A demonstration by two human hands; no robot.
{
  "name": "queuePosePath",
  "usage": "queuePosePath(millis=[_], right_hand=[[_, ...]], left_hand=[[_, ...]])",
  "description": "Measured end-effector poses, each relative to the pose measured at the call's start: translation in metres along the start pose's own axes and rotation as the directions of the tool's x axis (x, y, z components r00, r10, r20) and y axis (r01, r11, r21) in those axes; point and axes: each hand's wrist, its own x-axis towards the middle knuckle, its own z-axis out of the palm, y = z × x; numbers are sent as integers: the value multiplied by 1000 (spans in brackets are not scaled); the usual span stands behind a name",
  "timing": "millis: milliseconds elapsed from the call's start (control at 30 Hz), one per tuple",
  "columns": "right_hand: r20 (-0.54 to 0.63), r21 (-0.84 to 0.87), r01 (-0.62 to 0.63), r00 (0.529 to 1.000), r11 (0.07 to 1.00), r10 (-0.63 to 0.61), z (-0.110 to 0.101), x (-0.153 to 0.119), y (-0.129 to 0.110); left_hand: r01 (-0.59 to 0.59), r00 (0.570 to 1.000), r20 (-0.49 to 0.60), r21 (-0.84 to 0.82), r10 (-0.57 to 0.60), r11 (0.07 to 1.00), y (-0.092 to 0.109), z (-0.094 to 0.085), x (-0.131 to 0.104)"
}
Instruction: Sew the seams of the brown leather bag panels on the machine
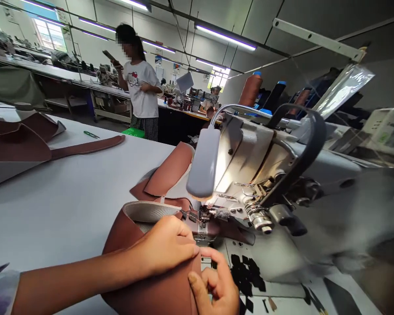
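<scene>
The left hand (170, 243) is clamping the brown leather piece (167, 291) from above; the right hand (218, 284) is pinching its edge between thumb and fingers. The piece is lying toward the right edge of the desk (85, 192), just before the sewing machine (249, 140). Green thread snips (91, 134) are lying near the desk's far edge. A lamp (203, 162) is hanging above the presser foot (202, 218).

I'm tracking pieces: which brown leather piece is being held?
The front piece, in the left hand and right hand; the far-left piece lies untouched.
</scene>
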Motion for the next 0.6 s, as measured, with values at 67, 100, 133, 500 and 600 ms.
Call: queuePosePath(millis=[67, 100, 133, 500, 600], right_hand=[[-61, -51, 79, 995, 996, -82, -2, 11, -8], [-76, -98, 152, 984, 984, -160, -5, 18, -11], [-72, -148, 237, 966, 960, -249, -8, 24, -14], [138, -242, 648, 760, 722, -635, -30, 67, -29], [193, -197, 678, 735, 709, -650, -25, 58, -16]], left_hand=[[-34, 999, -29, 69, 36, 997, 2, -3, 8], [-43, 998, -39, 102, 47, 994, 4, -5, 11], [-43, 997, -51, 132, 50, 990, 6, -7, 15], [68, 987, -160, 263, -26, 962, 21, -10, 29], [99, 987, -146, 252, -63, 963, 15, -10, 20]])
